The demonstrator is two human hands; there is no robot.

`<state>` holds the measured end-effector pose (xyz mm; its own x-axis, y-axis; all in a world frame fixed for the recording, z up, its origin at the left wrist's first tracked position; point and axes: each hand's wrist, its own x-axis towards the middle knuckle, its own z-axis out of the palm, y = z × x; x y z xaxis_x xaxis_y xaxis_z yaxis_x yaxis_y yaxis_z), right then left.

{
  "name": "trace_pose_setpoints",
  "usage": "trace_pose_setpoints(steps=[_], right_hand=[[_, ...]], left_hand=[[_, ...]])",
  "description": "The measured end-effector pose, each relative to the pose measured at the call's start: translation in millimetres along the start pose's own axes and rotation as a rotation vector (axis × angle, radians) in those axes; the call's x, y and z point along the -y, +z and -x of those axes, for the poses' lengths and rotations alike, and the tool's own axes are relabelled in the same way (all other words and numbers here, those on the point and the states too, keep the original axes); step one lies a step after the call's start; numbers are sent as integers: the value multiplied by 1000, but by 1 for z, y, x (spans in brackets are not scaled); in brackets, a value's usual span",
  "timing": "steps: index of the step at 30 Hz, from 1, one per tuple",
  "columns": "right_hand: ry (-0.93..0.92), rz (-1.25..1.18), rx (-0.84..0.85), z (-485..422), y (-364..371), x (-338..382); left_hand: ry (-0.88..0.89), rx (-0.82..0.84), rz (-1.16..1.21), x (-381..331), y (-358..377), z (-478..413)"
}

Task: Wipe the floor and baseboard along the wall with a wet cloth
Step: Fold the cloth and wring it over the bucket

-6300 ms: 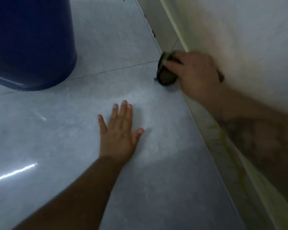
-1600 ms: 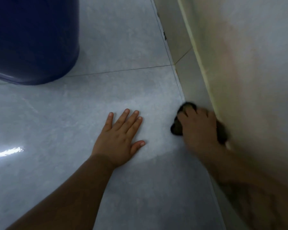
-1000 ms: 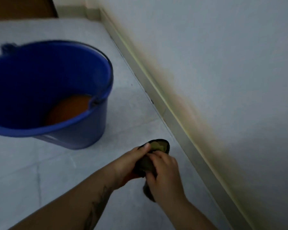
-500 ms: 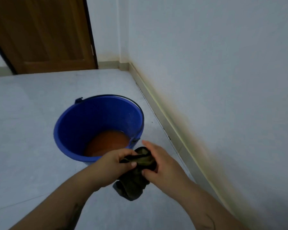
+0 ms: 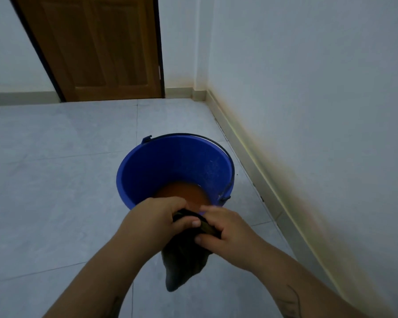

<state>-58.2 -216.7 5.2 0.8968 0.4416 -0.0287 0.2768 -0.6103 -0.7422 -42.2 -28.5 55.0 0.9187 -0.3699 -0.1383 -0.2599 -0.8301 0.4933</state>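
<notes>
Compared with half a second ago, the blue bucket (image 5: 175, 171) is seen further right and lower in the view, and both hands with the cloth are now held at its near rim rather than just short of it.

The pale grey tiled floor (image 5: 55, 180) is spread across the left and near part of the scene, crossed by thin grout lines. The white wall (image 5: 319, 99) is seen on the right, stained yellowish-brown low down, and the baseboard (image 5: 246, 152) is run along its foot from the far corner toward the near right. A wooden door (image 5: 97, 47) is set in the far wall.

The bucket is placed on the floor just left of the baseboard; murky orange-brown water (image 5: 182, 195) is held in its bottom, and a dark wire handle is laid along its right rim.

The cloth (image 5: 182, 255) is held above the floor, at the near edge of the bucket. It is dark, olive-black, bunched and twisted at the top where it is gripped, with a limp pointed tail hung down below the hands.

The left hand (image 5: 156, 216) is closed around the bunched top from the left, thumb laid across it. The right hand (image 5: 225, 230) is closed on it from the right, fingers curled over the fabric.
</notes>
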Motion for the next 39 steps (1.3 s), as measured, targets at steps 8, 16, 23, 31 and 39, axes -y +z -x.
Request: trace_pose_setpoints(steps=[8, 16, 23, 31, 39], right_hand=[[48, 180, 112, -12, -1, 2], [114, 231, 183, -43, -31, 13], [325, 235, 193, -87, -46, 10], [683, 14, -61, -113, -24, -5], [335, 250, -214, -82, 17, -10]], left_hand=[[-71, 38, 123, 40, -8, 8], [-145, 127, 238, 87, -21, 12], [-197, 81, 174, 106, -25, -26], [-219, -343, -130, 119, 19, -58], [96, -106, -174, 111, 38, -37]])
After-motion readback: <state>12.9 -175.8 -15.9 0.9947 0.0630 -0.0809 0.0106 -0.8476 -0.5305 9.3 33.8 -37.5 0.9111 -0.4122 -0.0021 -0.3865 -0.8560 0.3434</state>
